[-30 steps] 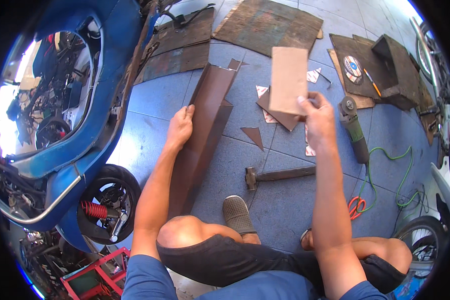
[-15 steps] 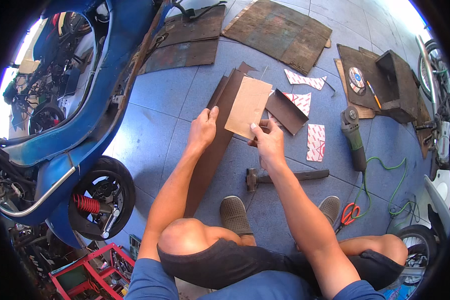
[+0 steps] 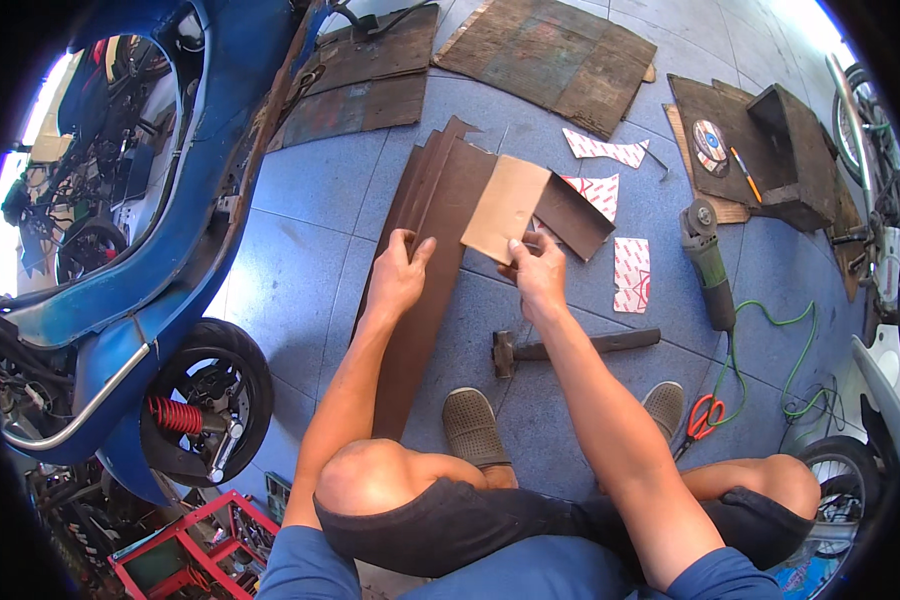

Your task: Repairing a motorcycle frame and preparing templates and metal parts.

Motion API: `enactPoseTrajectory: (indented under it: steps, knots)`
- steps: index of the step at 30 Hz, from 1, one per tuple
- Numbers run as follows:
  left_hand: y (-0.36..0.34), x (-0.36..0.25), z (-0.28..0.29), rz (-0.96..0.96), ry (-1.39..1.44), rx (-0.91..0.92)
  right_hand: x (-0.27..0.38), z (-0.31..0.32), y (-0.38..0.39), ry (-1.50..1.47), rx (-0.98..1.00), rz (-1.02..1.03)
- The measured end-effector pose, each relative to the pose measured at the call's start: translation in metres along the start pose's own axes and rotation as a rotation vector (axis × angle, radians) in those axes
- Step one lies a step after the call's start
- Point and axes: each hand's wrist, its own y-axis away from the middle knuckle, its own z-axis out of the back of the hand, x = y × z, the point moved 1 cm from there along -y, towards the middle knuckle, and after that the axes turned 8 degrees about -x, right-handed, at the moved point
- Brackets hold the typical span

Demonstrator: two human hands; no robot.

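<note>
A long brown folded sheet, apparently metal, (image 3: 432, 300) slants from beside my left knee toward the far side, its far end torn. My left hand (image 3: 395, 282) grips its raised lip, thumb on the right and fingers on the left. Between the thumb and fingers of my right hand (image 3: 536, 272) is a tan cardboard rectangle (image 3: 507, 205), tilted above the sheet's right edge. Just right of the cardboard, a short brown channel piece (image 3: 576, 218) rests on the floor, partly over a red-and-white printed scrap (image 3: 600, 192).
Near my feet lies a hammer (image 3: 505, 353). To the right are an angle grinder (image 3: 708, 265) with a green cord, orange-handled scissors (image 3: 705, 415), a cutting disc (image 3: 710, 147) and a dark open box (image 3: 795, 155). A blue scooter body (image 3: 100, 320) stands on the left.
The brown sheet has turned, showing more of its broad face and stepped left edge. My left hand has shifted slightly left and nearer. The cardboard has moved a little right and tilted differently.
</note>
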Motion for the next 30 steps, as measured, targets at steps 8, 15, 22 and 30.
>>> enactPoseTrajectory:
  steps: [8,15,22,30]
  knots:
    - [0.038,0.006,0.024,0.053,0.069,0.001,0.009,-0.001,-0.007,0.034,0.027,0.061]
    - [0.021,0.004,0.002,-0.031,-0.005,-0.054,-0.002,-0.032,-0.006,0.045,0.086,0.088]
    - [0.022,0.0,-0.009,0.0,-0.117,-0.059,0.007,-0.045,0.001,0.285,0.074,0.155]
    - [0.015,0.008,-0.011,-0.003,-0.124,-0.039,0.005,-0.039,-0.006,0.316,0.022,0.216]
